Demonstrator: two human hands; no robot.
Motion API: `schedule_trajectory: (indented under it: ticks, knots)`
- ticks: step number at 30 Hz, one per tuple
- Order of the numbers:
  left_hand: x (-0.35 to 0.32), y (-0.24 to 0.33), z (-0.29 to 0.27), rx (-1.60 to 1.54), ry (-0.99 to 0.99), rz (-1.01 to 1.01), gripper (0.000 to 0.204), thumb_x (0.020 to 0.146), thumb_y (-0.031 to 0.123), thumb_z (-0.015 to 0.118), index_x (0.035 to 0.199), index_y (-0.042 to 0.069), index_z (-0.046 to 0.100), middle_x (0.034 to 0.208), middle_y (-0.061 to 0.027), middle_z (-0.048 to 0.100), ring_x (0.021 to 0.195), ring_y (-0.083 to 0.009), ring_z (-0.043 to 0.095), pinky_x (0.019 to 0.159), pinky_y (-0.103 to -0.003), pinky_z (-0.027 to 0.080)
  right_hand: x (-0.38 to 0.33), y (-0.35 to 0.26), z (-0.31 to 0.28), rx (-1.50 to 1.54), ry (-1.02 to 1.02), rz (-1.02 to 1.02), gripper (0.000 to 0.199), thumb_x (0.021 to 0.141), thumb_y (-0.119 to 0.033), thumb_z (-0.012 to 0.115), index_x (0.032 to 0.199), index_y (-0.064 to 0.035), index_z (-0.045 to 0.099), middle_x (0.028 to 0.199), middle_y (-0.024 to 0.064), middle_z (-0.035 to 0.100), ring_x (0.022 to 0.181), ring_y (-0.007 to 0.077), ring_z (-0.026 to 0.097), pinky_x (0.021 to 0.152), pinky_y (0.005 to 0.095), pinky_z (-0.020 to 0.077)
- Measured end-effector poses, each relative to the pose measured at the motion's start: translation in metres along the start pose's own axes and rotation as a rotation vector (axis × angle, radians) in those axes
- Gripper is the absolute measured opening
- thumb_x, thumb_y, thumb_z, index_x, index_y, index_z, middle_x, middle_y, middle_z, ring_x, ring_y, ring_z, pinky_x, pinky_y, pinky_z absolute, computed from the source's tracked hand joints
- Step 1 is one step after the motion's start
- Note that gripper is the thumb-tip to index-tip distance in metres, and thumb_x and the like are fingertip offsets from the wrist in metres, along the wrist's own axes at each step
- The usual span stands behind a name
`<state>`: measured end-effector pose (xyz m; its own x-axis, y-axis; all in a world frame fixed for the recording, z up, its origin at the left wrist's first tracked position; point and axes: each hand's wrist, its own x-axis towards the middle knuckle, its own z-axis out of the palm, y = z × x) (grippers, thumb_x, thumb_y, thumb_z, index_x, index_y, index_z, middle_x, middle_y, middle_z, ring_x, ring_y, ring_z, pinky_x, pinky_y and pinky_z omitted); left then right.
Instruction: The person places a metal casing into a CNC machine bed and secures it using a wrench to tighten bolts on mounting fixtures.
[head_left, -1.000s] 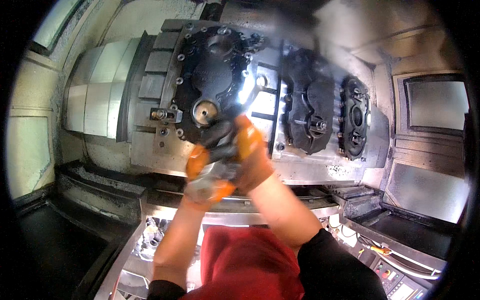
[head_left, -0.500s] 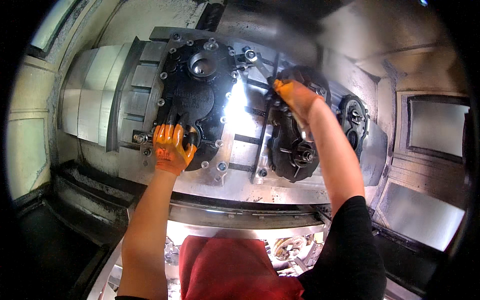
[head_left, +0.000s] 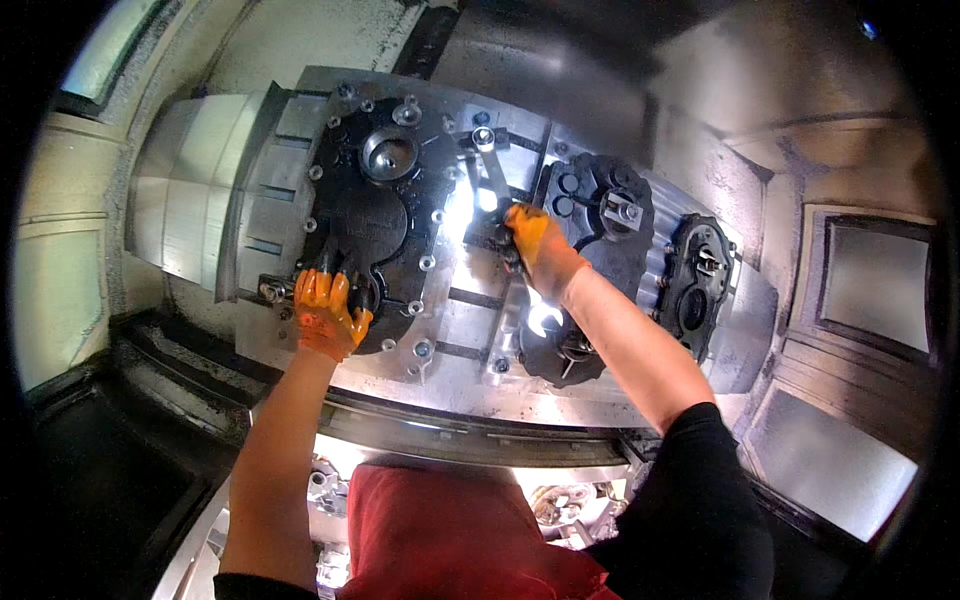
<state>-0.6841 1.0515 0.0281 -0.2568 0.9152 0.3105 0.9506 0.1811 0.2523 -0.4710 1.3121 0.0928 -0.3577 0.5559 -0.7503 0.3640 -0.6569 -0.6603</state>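
My left hand (head_left: 327,312), in an orange glove with black fingertips, lies with its fingers stretched over the lower left of a large black cast housing cover (head_left: 350,215). It holds nothing. My right hand (head_left: 542,255), gloved the same way, is closed round the middle of a long combination wrench (head_left: 493,175). The wrench's ring end sits on a clamp nut (head_left: 483,135) at the cover's upper right edge. Its bright open end (head_left: 543,319) sticks out below my hand. Bolt holes with light metal faces run round the cover's rim.
A slotted metal fixture plate (head_left: 470,360) bears the parts. To the right are a second black casting (head_left: 600,230) with a clamp (head_left: 622,212) and a smaller dark casting (head_left: 693,290). Machine walls (head_left: 860,270) enclose the sides. A metal ledge (head_left: 480,440) runs in front of me.
My right hand and the wrench have swung left and toward me, the ring end staying at the clamp nut. My left hand stays on the cover. The whole view has shifted slightly.
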Motion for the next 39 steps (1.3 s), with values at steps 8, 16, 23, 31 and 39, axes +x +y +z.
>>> schedule_trajectory:
  ticks: [8, 16, 23, 31, 39]
  knots:
    - [-0.009, -0.008, 0.003, 0.015, 0.049, 0.114, 0.056, 0.073, 0.030, 0.065, 0.116, -0.005, 0.052, 0.113, -0.0320, 0.050, 0.100, -0.0494, 0.052, 0.093, -0.065, 0.039, -0.016, 0.041, -0.016, 0.412, -0.518, 0.258, 0.033, 0.097, -0.039, 0.046, 0.097, -0.0082, 0.059, 0.072, 0.0043, 0.058, 0.056, 0.0181, 0.057, 0.046, 0.0328, 0.0455]
    - [-0.009, -0.003, 0.011, -0.027, -0.025, 0.065, 0.055, 0.086, 0.034, 0.054, 0.127, -0.003, 0.049, 0.127, -0.0315, 0.049, 0.112, -0.0495, 0.049, 0.097, -0.061, 0.036, -0.033, 0.049, 0.099, 0.772, 0.036, 0.371, 0.028, 0.090, -0.044, 0.053, 0.090, -0.0168, 0.058, 0.072, 0.0040, 0.060, 0.062, 0.0181, 0.060, 0.054, 0.0320, 0.0474]
    - [-0.032, -0.032, 0.028, 0.023, -0.033, 0.041, 0.065, 0.073, 0.024, 0.069, 0.127, -0.004, 0.048, 0.124, -0.0303, 0.048, 0.118, -0.0483, 0.044, 0.102, -0.059, 0.034, 0.025, 0.095, 0.113, 0.807, -0.197, 0.048, 0.016, 0.099, -0.031, 0.052, 0.101, -0.0163, 0.058, 0.091, -0.0010, 0.051, 0.090, 0.0128, 0.046, 0.085, 0.0274, 0.0392]
    - [-0.047, -0.044, 0.040, 0.153, -0.024, 0.021, 0.072, 0.070, 0.026, 0.074, 0.130, -0.005, 0.049, 0.126, -0.0295, 0.049, 0.122, -0.0463, 0.043, 0.110, -0.052, 0.030, -0.146, 0.100, -0.098, -0.511, 0.407, -0.801, 0.025, 0.092, -0.011, 0.059, 0.116, -0.0010, 0.056, 0.087, 0.0095, 0.064, 0.076, 0.0166, 0.060, 0.070, 0.0300, 0.0498]
    - [-0.032, -0.020, 0.041, 0.167, -0.044, -0.034, 0.066, 0.077, 0.031, 0.068, 0.130, -0.004, 0.053, 0.129, -0.0259, 0.052, 0.125, -0.0412, 0.045, 0.111, -0.047, 0.030, -0.208, 0.161, -0.160, -1.032, 0.443, -0.164, 0.043, 0.096, -0.041, 0.047, 0.082, -0.0064, 0.068, 0.080, 0.0205, 0.068, 0.075, 0.0426, 0.064, 0.067, 0.0491, 0.0506]
